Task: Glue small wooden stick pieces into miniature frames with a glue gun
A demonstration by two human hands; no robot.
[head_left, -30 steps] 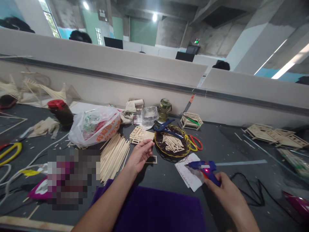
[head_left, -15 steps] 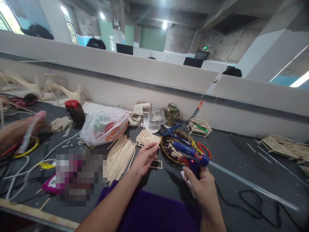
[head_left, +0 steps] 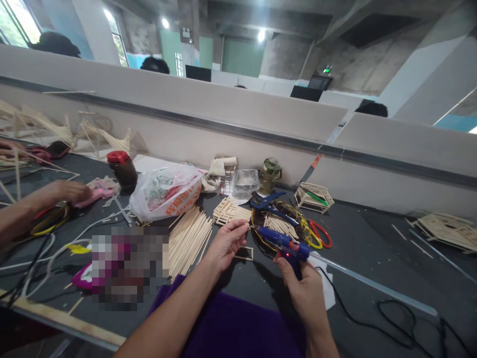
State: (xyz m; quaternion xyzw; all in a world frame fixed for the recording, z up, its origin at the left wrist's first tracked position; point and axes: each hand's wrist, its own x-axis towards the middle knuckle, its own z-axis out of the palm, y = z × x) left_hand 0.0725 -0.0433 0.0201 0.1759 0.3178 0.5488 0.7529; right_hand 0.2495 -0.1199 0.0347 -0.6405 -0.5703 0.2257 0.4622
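Observation:
My right hand [head_left: 301, 286] is wrapped around the handle of a blue hot glue gun [head_left: 281, 239], which shows a small red light. The gun's nozzle points left, close to the fingertips of my left hand [head_left: 229, 243]. Those fingertips pinch a tiny piece of wooden stick [head_left: 247, 224], mostly covered by the fingers. Below them a small rectangular stick frame [head_left: 245, 253] lies on the dark table. Behind the left hand sits a small lattice of wooden sticks [head_left: 225, 211]. A round basket [head_left: 257, 237] with short stick pieces stands behind the glue gun.
A bundle of wooden sticks [head_left: 189, 241] lies left of my left arm, beside a plastic bag [head_left: 149, 196]. Blue cutters [head_left: 268, 200] and red-handled scissors [head_left: 323, 233] rest at the basket. A black cord [head_left: 346, 311] runs right. Another person's hand [head_left: 69, 191] is at far left.
The glue gun has moved left, bringing its nozzle to my left fingertips. My left hand keeps its pinch. At far left, the other person's hand has shifted and a clear stick now lies on the table.

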